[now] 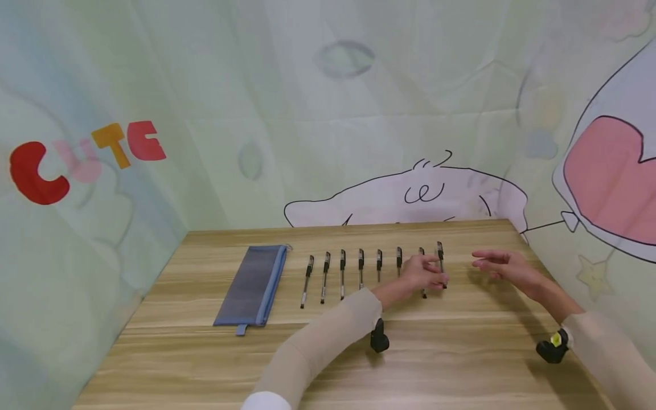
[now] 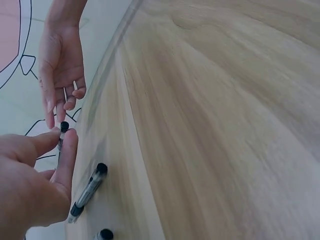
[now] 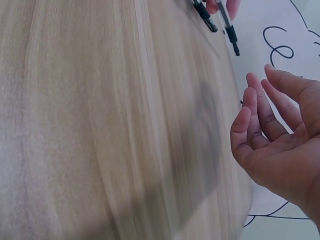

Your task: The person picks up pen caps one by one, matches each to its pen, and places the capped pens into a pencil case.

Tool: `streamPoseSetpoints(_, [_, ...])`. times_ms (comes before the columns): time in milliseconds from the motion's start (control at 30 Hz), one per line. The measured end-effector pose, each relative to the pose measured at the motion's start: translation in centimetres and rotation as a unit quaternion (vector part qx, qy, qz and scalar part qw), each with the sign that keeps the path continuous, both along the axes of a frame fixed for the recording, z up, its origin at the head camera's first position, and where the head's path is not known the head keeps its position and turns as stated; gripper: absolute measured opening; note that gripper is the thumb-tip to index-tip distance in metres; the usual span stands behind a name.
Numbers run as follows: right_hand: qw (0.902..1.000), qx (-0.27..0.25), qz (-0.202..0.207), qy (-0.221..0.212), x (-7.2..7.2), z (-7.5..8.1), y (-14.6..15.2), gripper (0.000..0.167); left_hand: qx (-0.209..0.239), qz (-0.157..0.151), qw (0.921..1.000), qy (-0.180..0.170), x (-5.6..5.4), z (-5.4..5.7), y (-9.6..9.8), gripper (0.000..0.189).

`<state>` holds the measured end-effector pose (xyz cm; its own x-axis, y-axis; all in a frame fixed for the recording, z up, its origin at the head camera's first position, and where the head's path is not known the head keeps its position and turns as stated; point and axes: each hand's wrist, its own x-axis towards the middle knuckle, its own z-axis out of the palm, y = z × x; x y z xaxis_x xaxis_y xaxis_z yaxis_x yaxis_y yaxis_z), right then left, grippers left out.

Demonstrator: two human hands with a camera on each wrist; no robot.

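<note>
My left hand (image 1: 423, 272) pinches a black-capped gel pen (image 1: 440, 253) between thumb and fingers, near the right end of a row of similar pens. In the left wrist view the held pen (image 2: 64, 127) stands up between the fingertips, above the table. Just left of it another pen (image 1: 422, 250) lies on the wood, partly hidden by the hand. My right hand (image 1: 507, 269) hovers to the right with fingers loosely bent, apart from the pen; nothing is in it in the right wrist view.
Several more capped pens (image 1: 325, 278) lie side by side on the wooden table (image 1: 410, 364). A blue-trimmed mesh zip pouch (image 1: 249, 285) lies flat to their left. Behind the table hangs a printed curtain (image 1: 287, 114).
</note>
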<state>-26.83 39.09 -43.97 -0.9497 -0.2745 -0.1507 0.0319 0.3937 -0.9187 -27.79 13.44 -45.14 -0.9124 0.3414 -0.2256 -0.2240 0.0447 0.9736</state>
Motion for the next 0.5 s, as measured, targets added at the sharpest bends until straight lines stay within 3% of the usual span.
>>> streamPoseSetpoints(133, [1.0,0.0,0.0,0.005,0.1,-0.3,0.4,0.05,-0.033,0.006,0.9994,0.005,0.3,0.0,1.1,0.056])
streamPoseSetpoints(300, [1.0,-0.005,-0.006,-0.003,0.1,-0.7,0.6,0.045,-0.107,-0.015,0.9933,0.04,0.8,-0.3,2.0,0.059])
streamPoseSetpoints(400, [0.9999,-0.006,-0.011,-0.007,0.0,-0.8,0.6,0.046,-0.154,-0.031,0.9844,0.078,0.9,-0.5,2.4,0.059])
streamPoseSetpoints(500, [0.9998,-0.002,-0.018,-0.008,-0.1,-0.8,0.5,0.048,-0.211,-0.049,0.967,0.134,0.9,-0.5,2.6,0.059])
